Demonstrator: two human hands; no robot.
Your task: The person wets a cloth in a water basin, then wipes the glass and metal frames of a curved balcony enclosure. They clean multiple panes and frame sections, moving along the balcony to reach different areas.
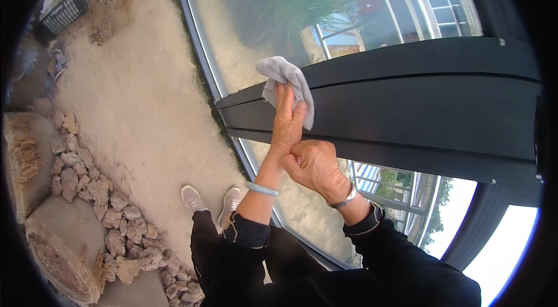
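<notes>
My left hand [287, 122] presses a light grey cloth [290, 74] against a dark grey metal panel [392, 106]. Its fingers and thumb lie along the cloth, and a pale bangle circles that wrist. Right beside the left wrist, my right hand [317, 166] is curled into a fist, with its thumb side against or just over the wrist. Nothing shows inside the fist, though its palm side is hidden. A silver bracelet sits on the right wrist.
Glass panes [244, 15] with reflections flank the panel, set in a dark frame [200, 45] along the ground. Broken rocks [115, 220] and large stone-like blocks [65, 259] line the left. A black plastic crate [65, 15] stands at upper left. My shoes [194, 198] are on bare sandy ground.
</notes>
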